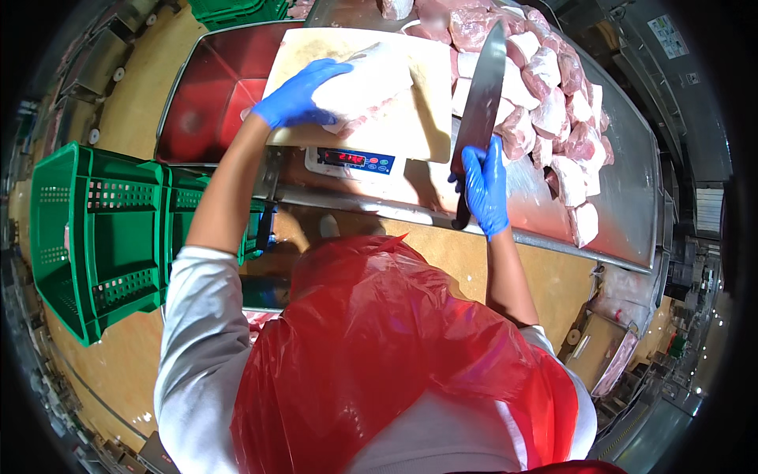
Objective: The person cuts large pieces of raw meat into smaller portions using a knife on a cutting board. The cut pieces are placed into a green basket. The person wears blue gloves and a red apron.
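Green crate: a perforated plastic crate (pixel 99 237) stands left of the counter (pixel 628 209), well apart from both hands.
Red tub: an angular tub (pixel 201 95) lies under the cutting board's left side.
Left grip: the blue-gloved left hand (pixel 298 95) reaches in over the cutting board's (pixel 433 79) left edge, fingers spread across the meat's left end, not closed round it.
Slab of meat: the pale slab (pixel 367 83) lies on the board, far and left of the right hand; the left hand is nearer, touching it. Glare hides its long axis.
Scale: a display panel (pixel 354 162) shows just off the board's near edge.
Right grip: the blue-gloved right hand (pixel 485 189) is wrapped round the knife's handle, near the counter's near edge.
Knife: the broad blade (pixel 479 99) points to the far edge, tip leaning right, apart from the slab.
Meat chunks: a heap (pixel 557 103) covers the counter right of the board.
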A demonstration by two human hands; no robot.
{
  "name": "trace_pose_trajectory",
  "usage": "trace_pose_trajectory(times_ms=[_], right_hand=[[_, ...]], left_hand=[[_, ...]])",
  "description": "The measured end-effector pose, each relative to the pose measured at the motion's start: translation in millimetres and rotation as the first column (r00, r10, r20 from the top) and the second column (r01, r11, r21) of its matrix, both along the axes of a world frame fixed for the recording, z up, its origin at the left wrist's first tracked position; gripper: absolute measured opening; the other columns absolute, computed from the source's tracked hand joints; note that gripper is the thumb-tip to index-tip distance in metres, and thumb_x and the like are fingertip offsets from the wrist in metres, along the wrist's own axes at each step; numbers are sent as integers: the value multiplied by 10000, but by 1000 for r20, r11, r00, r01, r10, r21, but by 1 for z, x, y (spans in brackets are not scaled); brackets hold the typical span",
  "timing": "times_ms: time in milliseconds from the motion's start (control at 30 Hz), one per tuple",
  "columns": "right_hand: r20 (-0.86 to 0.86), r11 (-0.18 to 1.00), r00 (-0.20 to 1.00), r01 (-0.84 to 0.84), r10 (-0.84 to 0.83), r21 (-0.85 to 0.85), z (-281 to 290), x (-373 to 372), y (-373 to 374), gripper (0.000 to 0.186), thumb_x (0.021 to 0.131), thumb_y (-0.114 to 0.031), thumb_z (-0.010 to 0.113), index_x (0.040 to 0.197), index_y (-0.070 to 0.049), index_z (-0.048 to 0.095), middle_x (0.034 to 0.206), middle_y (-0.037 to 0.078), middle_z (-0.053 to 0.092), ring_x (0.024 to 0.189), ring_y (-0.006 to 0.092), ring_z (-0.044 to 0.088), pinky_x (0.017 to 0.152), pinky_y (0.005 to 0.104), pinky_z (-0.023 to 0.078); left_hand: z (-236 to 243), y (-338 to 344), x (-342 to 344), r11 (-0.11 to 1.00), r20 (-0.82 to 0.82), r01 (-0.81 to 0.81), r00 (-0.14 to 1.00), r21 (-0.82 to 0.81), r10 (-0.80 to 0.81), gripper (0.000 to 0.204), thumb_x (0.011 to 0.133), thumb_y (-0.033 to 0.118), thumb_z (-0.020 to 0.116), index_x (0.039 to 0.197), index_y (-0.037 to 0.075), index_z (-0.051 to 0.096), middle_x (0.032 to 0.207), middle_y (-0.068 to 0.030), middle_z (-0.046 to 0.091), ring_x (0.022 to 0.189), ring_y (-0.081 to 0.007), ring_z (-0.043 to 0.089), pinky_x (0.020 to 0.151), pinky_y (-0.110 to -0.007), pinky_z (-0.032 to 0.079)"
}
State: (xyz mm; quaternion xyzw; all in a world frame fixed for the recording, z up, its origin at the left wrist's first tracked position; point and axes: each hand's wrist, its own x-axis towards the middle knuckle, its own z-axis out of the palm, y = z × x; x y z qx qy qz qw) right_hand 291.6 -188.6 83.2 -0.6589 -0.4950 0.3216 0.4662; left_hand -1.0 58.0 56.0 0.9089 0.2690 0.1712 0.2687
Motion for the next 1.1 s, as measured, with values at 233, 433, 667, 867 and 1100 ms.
trace_pose_trajectory(times_ms=[233, 433, 667, 867, 1100], right_hand=[[521, 975, 848, -188, 102, 115, -29, -14, -8, 238, 1005, -112, 563, 1207, -5, 498, 886, 223, 662, 727, 424, 650, 622, 459, 507], [710, 936, 661, -353, 243, 8, -21, -68, 61, 227, 987, -162, 575, 1163, -39, 502, 949, 246, 653, 795, 461, 641, 664, 522, 517], [824, 827, 482, -561, 298, 29, -17, -108, 128, 239, 980, -211, 551, 1177, -88, 496, 887, 213, 641, 678, 426, 645, 604, 515, 536], [824, 749, 157, -533, 545, -394, -19, 8, 91, 188, 992, -201, 497, 1163, -124, 490, 937, 179, 670, 728, 392, 682, 625, 490, 553], [841, 793, 108, -414, 530, -447, 36, 111, 29, 130, 981, -162, 532, 1104, -128, 510, 858, 169, 646, 656, 389, 662, 553, 500, 522]], left_hand=[[-72, -97, 4, 676, 496, -253, 514, -692, 700, 615, 793, 138, 787, 1338, -1, 540, 1235, -151, 623, 1157, -239, 601, 987, -339, 491], [-71, -153, 17, 861, 565, -461, 661, -214, 494, 329, 844, 64, 716, 1164, 21, 653, 1202, -136, 644, 1131, -234, 620, 976, -357, 491], [-80, -143, -7, 691, 557, -476, 411, -544, 722, 150, 875, 43, 678, 1024, 24, 674, 956, -90, 691, 861, -173, 668, 791, -307, 542], [-93, -153, -45, 584, 481, -537, 336, -608, 810, 155, 866, 58, 688, 1016, 17, 687, 890, -85, 690, 789, -154, 660, 752, -294, 542], [-51, -157, -18, 635, 486, -685, 444, -357, 753, 185, 863, 63, 710, 1037, 7, 677, 997, -104, 677, 841, -208, 684, 762, -322, 565]])
